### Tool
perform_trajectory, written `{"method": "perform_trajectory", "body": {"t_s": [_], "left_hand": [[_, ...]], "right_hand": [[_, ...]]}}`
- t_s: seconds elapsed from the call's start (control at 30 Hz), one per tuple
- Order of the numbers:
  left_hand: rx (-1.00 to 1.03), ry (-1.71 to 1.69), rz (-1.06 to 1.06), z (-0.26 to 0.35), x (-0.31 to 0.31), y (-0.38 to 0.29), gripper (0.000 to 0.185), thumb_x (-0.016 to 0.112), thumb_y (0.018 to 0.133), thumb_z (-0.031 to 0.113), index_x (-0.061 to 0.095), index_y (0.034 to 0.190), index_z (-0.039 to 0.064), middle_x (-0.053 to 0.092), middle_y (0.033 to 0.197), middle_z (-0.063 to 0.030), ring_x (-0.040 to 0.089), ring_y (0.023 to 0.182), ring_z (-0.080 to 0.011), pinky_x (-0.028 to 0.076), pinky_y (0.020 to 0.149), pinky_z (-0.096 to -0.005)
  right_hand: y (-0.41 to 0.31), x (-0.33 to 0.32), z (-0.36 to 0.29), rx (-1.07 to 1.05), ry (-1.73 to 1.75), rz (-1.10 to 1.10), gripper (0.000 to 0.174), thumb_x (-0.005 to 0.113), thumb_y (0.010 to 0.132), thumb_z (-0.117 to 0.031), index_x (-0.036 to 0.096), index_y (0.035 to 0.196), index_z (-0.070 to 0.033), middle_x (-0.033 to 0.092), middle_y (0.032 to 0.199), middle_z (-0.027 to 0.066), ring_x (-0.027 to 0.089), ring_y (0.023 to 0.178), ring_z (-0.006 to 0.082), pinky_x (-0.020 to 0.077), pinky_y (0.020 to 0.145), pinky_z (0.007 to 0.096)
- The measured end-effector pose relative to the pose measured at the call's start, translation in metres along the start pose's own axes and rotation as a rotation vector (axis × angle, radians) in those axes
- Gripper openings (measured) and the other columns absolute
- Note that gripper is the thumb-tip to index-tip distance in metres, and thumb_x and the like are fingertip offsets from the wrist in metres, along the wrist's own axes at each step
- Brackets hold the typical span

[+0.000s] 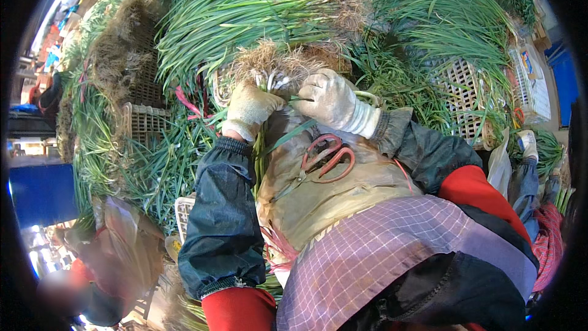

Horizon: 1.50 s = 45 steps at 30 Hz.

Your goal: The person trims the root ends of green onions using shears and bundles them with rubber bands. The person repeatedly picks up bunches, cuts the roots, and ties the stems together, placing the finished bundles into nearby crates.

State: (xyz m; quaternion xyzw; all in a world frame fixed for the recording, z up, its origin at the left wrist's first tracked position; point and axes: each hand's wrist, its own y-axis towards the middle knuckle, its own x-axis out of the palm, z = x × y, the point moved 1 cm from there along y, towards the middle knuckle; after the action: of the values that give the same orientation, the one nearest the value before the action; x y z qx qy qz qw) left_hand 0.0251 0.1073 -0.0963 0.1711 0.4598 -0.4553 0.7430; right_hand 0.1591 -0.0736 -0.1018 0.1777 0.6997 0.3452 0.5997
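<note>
My left hand [251, 107], in a knitted work glove, grips a bunch of allium greens [272, 80] that look like green garlic. Their white bases and tangled brown roots point away from me, and the leaves run down under my left sleeve. Close beside the roots is my gloved right hand [327, 100], its fingers curled. What it holds, if anything, is hidden. A single green leaf [292, 136] slants below it. Scissors with red handles [331, 164] lie on the stained plastic sheet [367, 184] over my lap, their blades pointing lower left.
A large heap of rooted greens [257, 14] lies ahead, another pile [436, 14] to its right. Plastic crates [146, 122] stand at left and right [459, 96]. Loose leaves [170, 170] cover the left side. Pink twine [280, 243] hangs by my lap. Other people are at the lower left and right edge.
</note>
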Motion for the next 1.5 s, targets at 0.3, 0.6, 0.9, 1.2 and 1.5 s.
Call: {"method": "perform_trajectory", "body": {"t_s": [0.3, 0.6, 0.9, 1.2, 1.5], "left_hand": [[-0.034, -0.107, 0.119, 0.021, 0.005, -0.007, 0.016, 0.078, 0.071, 0.018, 0.071, 0.068, 0.004, 0.066, 0.064, -0.0080, 0.063, 0.062, -0.0232, 0.049, 0.057, -0.0361], [-0.131, -0.141, 0.052, 0.002, 0.003, 0.002, 0.034, 0.083, 0.060, 0.028, 0.070, 0.075, 0.000, 0.070, 0.070, -0.0162, 0.068, 0.068, -0.0301, 0.055, 0.069, -0.0381], [0.270, 0.473, -0.152, -0.011, 0.002, 0.021, 0.022, 0.064, 0.081, 0.036, 0.076, 0.083, 0.017, 0.073, 0.083, -0.0069, 0.070, 0.084, -0.0307, 0.055, 0.076, -0.0367], [0.053, 0.200, -0.032, -0.012, 0.010, 0.018, 0.025, 0.074, 0.074, 0.034, 0.074, 0.071, 0.010, 0.070, 0.072, -0.0136, 0.068, 0.070, -0.0337, 0.056, 0.068, -0.0390], [0.189, 0.162, -0.005, -0.046, 0.022, 0.024, 0.023, 0.077, 0.067, 0.030, 0.073, 0.072, 0.008, 0.070, 0.072, -0.0132, 0.069, 0.070, -0.0302, 0.055, 0.065, -0.0389]], "right_hand": [[-0.045, -0.040, 0.028, 0.144, 0.116, -0.073, 0.009, 0.069, 0.075, -0.020, 0.067, 0.084, -0.016, 0.067, 0.085, 0.0010, 0.066, 0.083, 0.0258, 0.0524, 0.083, 0.0406], [-0.071, -0.108, 0.048, 0.666, -0.369, -0.055, 0.033, 0.076, 0.077, -0.015, 0.070, 0.109, -0.017, 0.064, 0.095, 0.0056, 0.060, 0.094, 0.0252, 0.0510, 0.085, 0.0407], [0.004, 0.005, 0.002, -0.096, -0.161, -0.020, 0.025, 0.061, 0.073, -0.025, 0.069, 0.098, -0.028, 0.058, 0.095, -0.0006, 0.058, 0.105, 0.0218, 0.0482, 0.099, 0.0428], [-0.030, -0.033, 0.003, -0.117, -0.157, -0.343, 0.004, 0.060, 0.069, -0.020, 0.063, 0.068, -0.018, 0.059, 0.080, -0.0029, 0.061, 0.097, 0.0192, 0.0455, 0.103, 0.0443], [-0.080, -0.105, 0.040, 0.627, -0.424, -0.229, 0.037, 0.080, 0.074, -0.034, 0.074, 0.102, -0.012, 0.070, 0.103, 0.0077, 0.058, 0.115, 0.0331, 0.0421, 0.101, 0.0485]]}}
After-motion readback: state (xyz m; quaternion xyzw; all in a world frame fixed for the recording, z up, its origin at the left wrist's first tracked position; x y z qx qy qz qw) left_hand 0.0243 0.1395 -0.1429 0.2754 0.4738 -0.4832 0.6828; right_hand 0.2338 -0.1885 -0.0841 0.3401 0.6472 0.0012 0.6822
